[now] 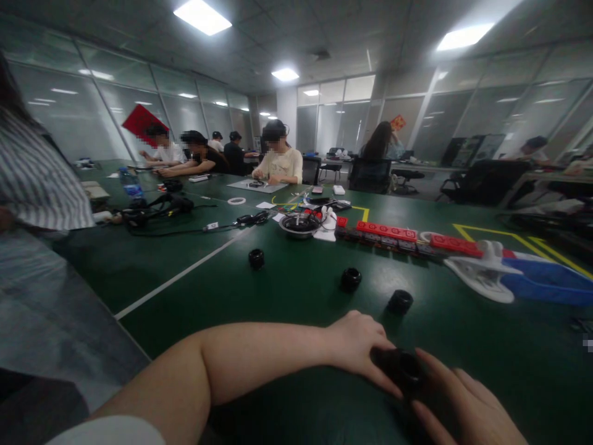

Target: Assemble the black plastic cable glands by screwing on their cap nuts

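My left hand reaches in from the left, its fingers closed round one side of a black cylindrical part with a round opening in its end. My right hand wraps the other side of it, thumb and fingers curved round. Motion blurs the part, and I cannot tell whether it is one piece or two joined together. Beyond my hands, three short black ring-shaped parts stand apart on the green table: a left one, a middle one and a right one.
Red blocks in a row, a round dish of cables, a white plastic piece and a blue tray lie across the table. A person in a striped shirt stands at left. Others sit at the far side.
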A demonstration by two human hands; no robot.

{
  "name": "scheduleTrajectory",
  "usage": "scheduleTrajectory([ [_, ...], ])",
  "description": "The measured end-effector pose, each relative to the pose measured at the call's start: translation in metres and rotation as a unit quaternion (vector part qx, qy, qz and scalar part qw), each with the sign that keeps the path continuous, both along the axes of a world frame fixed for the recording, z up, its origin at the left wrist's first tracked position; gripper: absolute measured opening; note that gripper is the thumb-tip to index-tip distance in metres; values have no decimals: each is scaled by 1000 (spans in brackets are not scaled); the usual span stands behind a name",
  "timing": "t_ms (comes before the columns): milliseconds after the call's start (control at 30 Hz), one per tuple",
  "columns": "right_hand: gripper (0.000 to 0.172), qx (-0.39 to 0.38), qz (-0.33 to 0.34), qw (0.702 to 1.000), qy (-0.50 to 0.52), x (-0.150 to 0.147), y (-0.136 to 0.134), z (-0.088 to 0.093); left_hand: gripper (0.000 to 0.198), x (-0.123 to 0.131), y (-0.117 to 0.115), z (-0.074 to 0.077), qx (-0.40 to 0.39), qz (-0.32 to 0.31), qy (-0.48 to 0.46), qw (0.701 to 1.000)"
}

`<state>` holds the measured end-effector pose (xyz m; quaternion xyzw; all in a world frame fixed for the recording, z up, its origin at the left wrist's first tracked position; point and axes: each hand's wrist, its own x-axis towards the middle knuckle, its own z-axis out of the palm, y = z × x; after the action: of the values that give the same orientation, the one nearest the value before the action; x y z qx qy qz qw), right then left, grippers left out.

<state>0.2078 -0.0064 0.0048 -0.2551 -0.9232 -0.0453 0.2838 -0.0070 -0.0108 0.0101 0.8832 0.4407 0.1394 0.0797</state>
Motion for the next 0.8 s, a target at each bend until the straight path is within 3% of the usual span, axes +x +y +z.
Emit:
scheduleTrajectory([
  [133,44,-50,-12,999,-8,-4,-1,8,47,2,-1,0,9,2,-13,1000],
  [533,35,-206,24,978,1,-20,5,18,35,6,0,1,-73,26,-44,996],
  [800,41,-236,10,971,-21,-20,8,20,26,8,2,3,-124,25,-47,991],
])
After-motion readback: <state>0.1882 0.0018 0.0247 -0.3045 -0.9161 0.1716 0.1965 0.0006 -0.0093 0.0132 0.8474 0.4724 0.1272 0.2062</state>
